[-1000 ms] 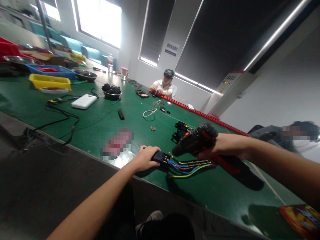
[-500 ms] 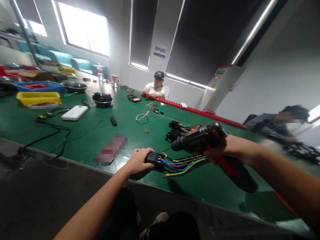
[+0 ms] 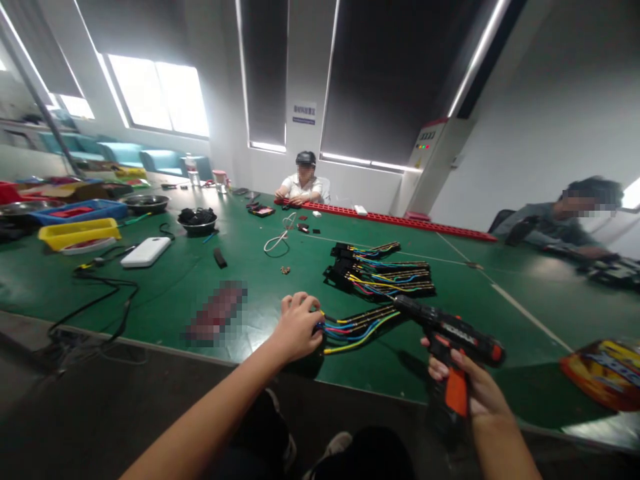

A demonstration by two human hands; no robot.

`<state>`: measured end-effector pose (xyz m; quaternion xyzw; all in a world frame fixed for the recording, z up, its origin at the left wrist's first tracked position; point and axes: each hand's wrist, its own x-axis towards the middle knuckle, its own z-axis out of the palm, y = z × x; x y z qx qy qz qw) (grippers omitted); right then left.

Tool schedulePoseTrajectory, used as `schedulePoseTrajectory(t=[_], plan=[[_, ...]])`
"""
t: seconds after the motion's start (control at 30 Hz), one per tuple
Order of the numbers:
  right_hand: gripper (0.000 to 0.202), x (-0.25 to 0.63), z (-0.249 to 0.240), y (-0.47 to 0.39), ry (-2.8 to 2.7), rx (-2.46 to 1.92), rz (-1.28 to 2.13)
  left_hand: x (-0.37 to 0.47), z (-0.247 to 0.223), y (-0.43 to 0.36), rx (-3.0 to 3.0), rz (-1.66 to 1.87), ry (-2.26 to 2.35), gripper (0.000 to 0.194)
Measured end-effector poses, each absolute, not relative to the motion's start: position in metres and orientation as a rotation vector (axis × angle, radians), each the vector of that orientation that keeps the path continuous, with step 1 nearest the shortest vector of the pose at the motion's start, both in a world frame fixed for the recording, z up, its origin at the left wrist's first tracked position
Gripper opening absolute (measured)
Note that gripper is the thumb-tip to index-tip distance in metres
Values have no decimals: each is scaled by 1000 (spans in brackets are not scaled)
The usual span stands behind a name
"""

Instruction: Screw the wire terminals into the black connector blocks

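Observation:
My left hand (image 3: 300, 327) is curled over a black connector block, which it now mostly hides; the coloured wires (image 3: 357, 327) run out of it to the right across the green table. My right hand (image 3: 465, 380) grips a black and orange power drill (image 3: 455, 330) by its handle, with the bit pointing left, just beyond the ends of those wires. Behind them lie several black blocks with wire bundles (image 3: 385, 275). A small pile of brass-coloured screws (image 3: 285, 270) rests on the table beyond my left hand.
On the left are a white power bank (image 3: 146, 253), black cables (image 3: 107, 283), a yellow tray (image 3: 80, 233) and a metal bowl (image 3: 197, 222). A red strip (image 3: 395, 219) crosses the far side. Two people sit at the table, and a colourful package (image 3: 605, 373) lies right.
My right hand has drawn the drill away from the block, rightward and toward me. My left hand has shifted over the top of the block, covering it. The camera view has tilted.

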<state>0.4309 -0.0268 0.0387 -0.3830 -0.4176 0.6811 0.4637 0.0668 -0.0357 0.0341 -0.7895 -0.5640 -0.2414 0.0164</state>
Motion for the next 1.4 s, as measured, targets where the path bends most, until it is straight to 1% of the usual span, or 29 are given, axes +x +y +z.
schedulePoseTrajectory(t=[0.1, 0.2, 0.37, 0.57, 0.73, 0.93, 1.07, 1.17, 1.23, 1.3, 1.4], plan=[[32, 442, 17, -32, -978, -953, 1659, 69, 30, -30, -2434, -805, -1838, 10], [34, 448, 3, -35, -942, -935, 1711, 68, 28, -26, -2422, -856, -1929, 11], [48, 448, -12, -36, -998, -926, 1701, 67, 32, -23, -2443, -826, -2016, 13], [39, 450, -16, -35, -916, -883, 1743, 68, 37, -27, -2428, -823, -2004, 12], [36, 448, -12, -38, -865, -864, 1786, 72, 40, -37, -2442, -788, -1931, 11], [45, 447, -10, -42, -878, -890, 1789, 76, 19, -61, -2390, -697, -1793, 12], [36, 447, -11, -42, -891, -872, 1809, 75, 9, -68, -2391, -649, -1726, 14], [31, 444, -5, -39, -919, -863, 1800, 71, 9, -67, -2409, -651, -1695, 18], [33, 439, 7, -35, -969, -883, 1808, 67, 10, -67, -2424, -675, -1656, 21], [35, 433, 27, -31, -1053, -926, 1842, 62, 11, -67, -2442, -712, -1601, 26], [37, 423, 69, -24, -1186, -1063, 1828, 50, 9, -68, -2462, -765, -1529, 40]])
